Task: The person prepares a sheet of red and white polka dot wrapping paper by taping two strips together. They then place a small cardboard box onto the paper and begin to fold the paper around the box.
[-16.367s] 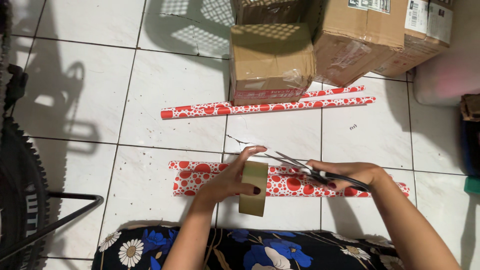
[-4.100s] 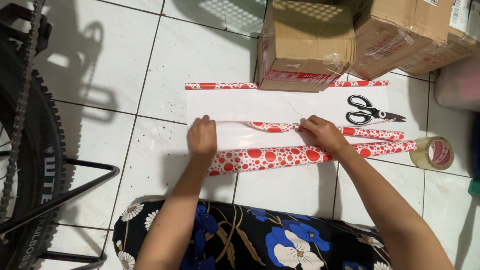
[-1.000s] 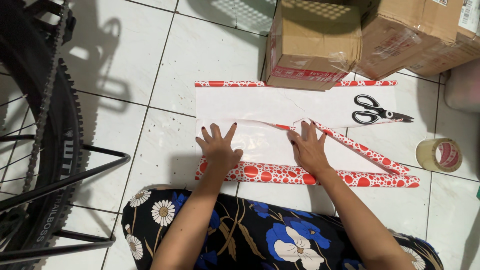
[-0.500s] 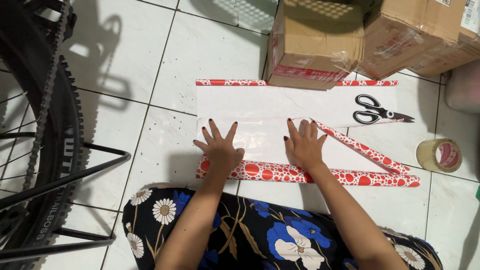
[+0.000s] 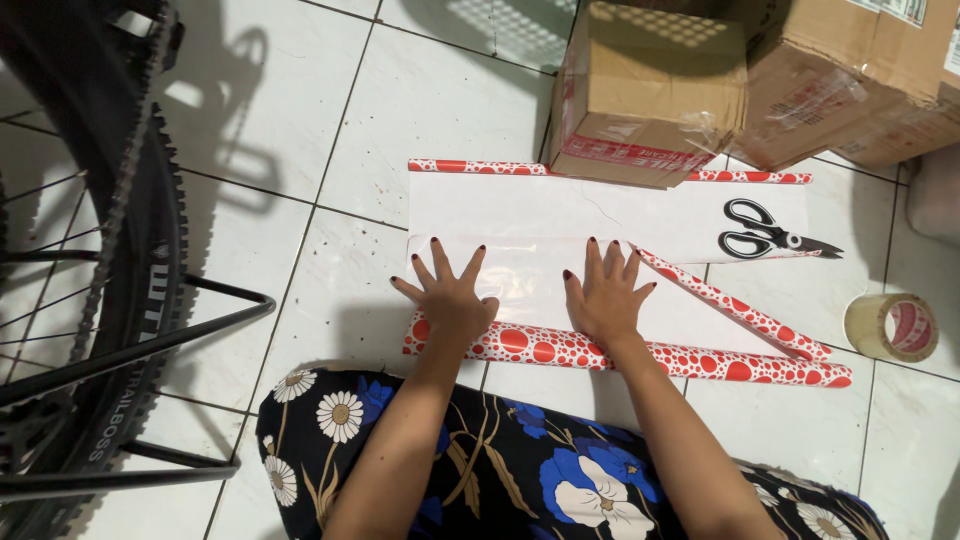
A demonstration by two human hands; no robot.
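1. A floral skirt (image 5: 520, 480) is covering the person's lap at the near edge.
2. The red dotted roll (image 5: 640, 355) of wrapping paper is lying on the floor tiles just beyond.
3. The left hand (image 5: 450, 298) and right hand (image 5: 603, 298) are pressing flat, fingers spread apart, on the white sheet (image 5: 560, 215), gripping nothing.
4. Scissors (image 5: 775, 230) are resting on the sheet's right end; a tape roll (image 5: 892, 327) is lying right of it.
5. A cardboard box (image 5: 650, 95) is standing on the far edge.

Left hand (image 5: 450, 297) and right hand (image 5: 603, 297) are pressing flat, fingers spread, on the white paper (image 5: 560, 215) on the floor (image 5: 330, 130). Scissors (image 5: 775, 229) are lying on the paper; tape (image 5: 892, 327) is sitting well apart.
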